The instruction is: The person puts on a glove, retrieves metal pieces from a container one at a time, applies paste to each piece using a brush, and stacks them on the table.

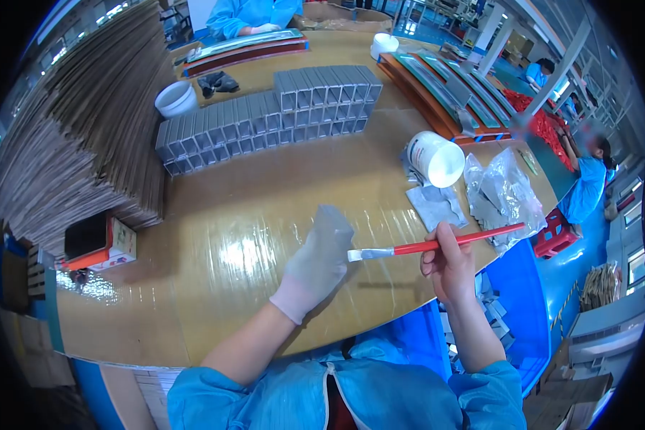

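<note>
In the head view, my right hand (448,264) pinches a flat paintbrush with a red handle (417,247). The brush lies level, its pale bristle end pointing left. My left hand (309,271), in a whitish glove, is closed around a blurred grey angular piece (335,223) just left of the bristles. Where glove ends and piece begins is hard to make out. Right of the hands, a white tub (437,159) lies tilted near a grey cloth (436,206). Beyond my hands stand stacked rows of grey open-ended boxes (265,122).
Tall stacks of brown sheets (86,122) line the left, above a small orange-and-white box (115,244). A crumpled plastic bag (505,190) lies right, near an orange rack (437,107). A blue bin (527,301) with grey pieces sits below the table edge. Co-workers sit beyond.
</note>
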A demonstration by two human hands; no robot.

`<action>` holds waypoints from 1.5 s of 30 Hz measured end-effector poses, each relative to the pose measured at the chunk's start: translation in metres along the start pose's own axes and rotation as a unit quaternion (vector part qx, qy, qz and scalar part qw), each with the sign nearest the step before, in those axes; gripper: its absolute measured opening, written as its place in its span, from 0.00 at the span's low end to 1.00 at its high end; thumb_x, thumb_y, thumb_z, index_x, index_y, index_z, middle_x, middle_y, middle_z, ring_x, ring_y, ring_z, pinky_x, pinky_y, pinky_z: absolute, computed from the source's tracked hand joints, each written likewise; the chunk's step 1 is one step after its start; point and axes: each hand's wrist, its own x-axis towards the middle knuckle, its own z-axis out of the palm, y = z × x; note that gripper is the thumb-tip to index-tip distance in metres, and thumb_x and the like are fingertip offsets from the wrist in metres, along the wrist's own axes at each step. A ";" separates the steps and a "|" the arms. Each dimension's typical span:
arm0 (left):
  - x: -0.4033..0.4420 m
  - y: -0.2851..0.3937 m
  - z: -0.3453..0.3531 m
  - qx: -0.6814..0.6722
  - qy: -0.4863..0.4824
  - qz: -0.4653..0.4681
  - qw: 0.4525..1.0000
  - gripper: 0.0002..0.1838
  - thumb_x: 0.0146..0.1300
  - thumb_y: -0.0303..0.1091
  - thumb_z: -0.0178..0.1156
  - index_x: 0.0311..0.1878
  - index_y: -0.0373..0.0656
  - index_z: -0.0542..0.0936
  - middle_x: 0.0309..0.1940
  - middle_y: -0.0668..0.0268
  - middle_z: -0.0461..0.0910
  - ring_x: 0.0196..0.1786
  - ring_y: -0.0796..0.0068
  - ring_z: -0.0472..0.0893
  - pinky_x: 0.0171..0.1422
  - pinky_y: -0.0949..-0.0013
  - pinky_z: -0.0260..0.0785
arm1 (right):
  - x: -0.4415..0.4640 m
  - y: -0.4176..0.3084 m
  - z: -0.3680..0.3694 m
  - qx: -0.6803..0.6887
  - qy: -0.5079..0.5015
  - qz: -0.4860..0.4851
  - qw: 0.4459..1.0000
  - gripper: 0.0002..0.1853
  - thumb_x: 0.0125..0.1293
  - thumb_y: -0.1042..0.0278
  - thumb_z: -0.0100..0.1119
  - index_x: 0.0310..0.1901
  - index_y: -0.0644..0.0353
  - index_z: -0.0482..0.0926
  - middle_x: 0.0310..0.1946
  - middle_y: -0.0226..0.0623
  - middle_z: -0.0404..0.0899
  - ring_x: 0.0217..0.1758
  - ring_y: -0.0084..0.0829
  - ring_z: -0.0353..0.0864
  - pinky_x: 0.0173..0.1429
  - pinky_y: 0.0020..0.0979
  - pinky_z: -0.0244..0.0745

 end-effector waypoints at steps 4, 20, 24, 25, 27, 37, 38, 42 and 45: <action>0.005 0.000 -0.007 -0.054 -0.010 -0.015 0.998 0.17 0.74 0.43 0.47 0.59 0.47 0.72 0.49 0.64 0.77 0.38 0.72 0.72 0.39 0.70 0.60 | -0.015 -0.001 0.020 -0.093 -0.012 -0.081 0.992 0.09 0.71 0.67 0.52 0.36 0.65 0.75 0.18 0.34 0.74 0.17 0.25 0.72 0.22 0.20 0.67; -0.001 -0.015 0.029 0.144 -0.082 -0.041 0.985 0.19 0.74 0.46 0.45 0.59 0.48 0.74 0.53 0.64 0.79 0.52 0.68 0.77 0.62 0.61 0.65 | -0.009 0.014 0.038 -0.357 -0.173 -0.412 0.820 0.04 0.58 0.74 0.66 0.33 0.61 0.80 0.26 0.36 0.79 0.22 0.28 0.74 0.26 0.23 0.68; -0.001 -0.011 0.021 0.153 -0.074 -0.030 0.985 0.19 0.74 0.45 0.45 0.59 0.48 0.74 0.53 0.64 0.79 0.52 0.68 0.78 0.62 0.62 0.65 | -0.012 0.012 0.035 -0.351 -0.183 -0.415 0.820 0.04 0.58 0.73 0.66 0.33 0.61 0.79 0.25 0.36 0.79 0.22 0.28 0.73 0.26 0.23 0.68; -0.001 -0.011 0.018 0.155 -0.059 -0.022 0.986 0.19 0.74 0.45 0.45 0.59 0.48 0.74 0.53 0.64 0.79 0.52 0.68 0.78 0.61 0.62 0.65 | -0.013 0.011 0.033 -0.348 -0.188 -0.412 0.821 0.04 0.58 0.73 0.65 0.33 0.61 0.79 0.25 0.36 0.79 0.22 0.29 0.73 0.26 0.23 0.68; -0.001 -0.010 0.016 0.156 -0.043 -0.014 0.987 0.19 0.74 0.45 0.45 0.60 0.48 0.74 0.53 0.64 0.79 0.52 0.68 0.78 0.60 0.63 0.65 | -0.017 0.008 0.031 -0.345 -0.193 -0.408 0.823 0.04 0.59 0.73 0.65 0.33 0.61 0.79 0.25 0.36 0.79 0.21 0.29 0.73 0.26 0.23 0.68; -0.002 -0.009 0.013 0.153 -0.044 -0.012 0.987 0.19 0.75 0.44 0.44 0.62 0.48 0.71 0.54 0.63 0.78 0.52 0.70 0.77 0.54 0.65 0.65 | -0.027 -0.005 0.017 -0.334 -0.213 -0.369 0.841 0.03 0.59 0.74 0.64 0.32 0.61 0.79 0.23 0.36 0.79 0.21 0.30 0.74 0.26 0.23 0.68; -0.002 -0.009 0.014 0.147 -0.046 -0.014 0.988 0.19 0.75 0.44 0.44 0.62 0.47 0.71 0.54 0.63 0.78 0.53 0.70 0.77 0.55 0.64 0.65 | -0.026 -0.005 0.016 -0.334 -0.202 -0.366 0.845 0.03 0.59 0.74 0.64 0.32 0.61 0.79 0.23 0.36 0.79 0.21 0.30 0.74 0.26 0.24 0.68; -0.001 -0.008 0.016 0.132 -0.053 -0.017 0.990 0.19 0.74 0.44 0.44 0.62 0.47 0.71 0.54 0.63 0.78 0.53 0.69 0.77 0.58 0.63 0.64 | -0.025 -0.004 0.016 -0.332 -0.169 -0.358 0.856 0.03 0.58 0.74 0.64 0.31 0.61 0.80 0.23 0.36 0.79 0.21 0.31 0.74 0.26 0.24 0.69; 0.001 -0.006 0.008 0.083 -0.085 -0.037 0.992 0.22 0.73 0.45 0.45 0.64 0.45 0.68 0.56 0.59 0.73 0.57 0.63 0.73 0.67 0.57 0.58 | -0.021 0.003 0.024 -0.338 -0.149 -0.422 0.828 0.03 0.58 0.73 0.65 0.31 0.61 0.80 0.23 0.36 0.79 0.21 0.32 0.74 0.26 0.25 0.69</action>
